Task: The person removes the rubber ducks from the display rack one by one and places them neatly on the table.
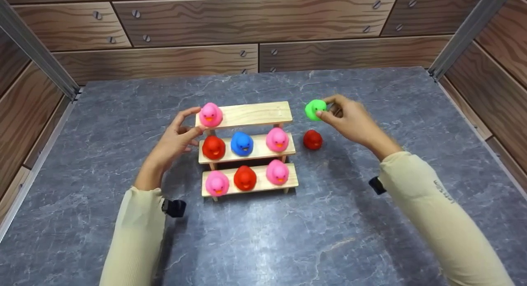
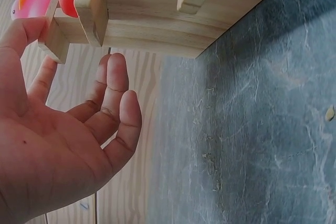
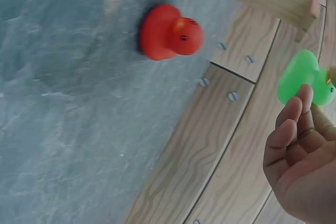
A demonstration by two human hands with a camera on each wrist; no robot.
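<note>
My right hand [image 1: 352,120] pinches a green rubber duck [image 1: 312,110] between thumb and fingers, held up to the right of a three-tier wooden stand [image 1: 255,115]. In the right wrist view the green duck [image 3: 300,77] is well above the table. At the stand's left side, my left hand [image 1: 169,144] grips the end of the top tier between thumb and index finger; its other fingers hang loosely beneath. A pink duck [image 1: 211,116] sits at the top tier's left end. On the middle tier are a red duck [image 1: 214,148], a blue duck [image 1: 242,144] and a pink duck [image 1: 277,140].
The lowest tier carries a pink duck [image 1: 217,184], a red duck [image 1: 245,179] and another pink duck [image 1: 277,172]. A loose red duck [image 1: 313,140] lies on the grey marbled table [image 1: 263,244], right of the stand. Wood-patterned walls [image 1: 255,20] enclose the table's back and sides.
</note>
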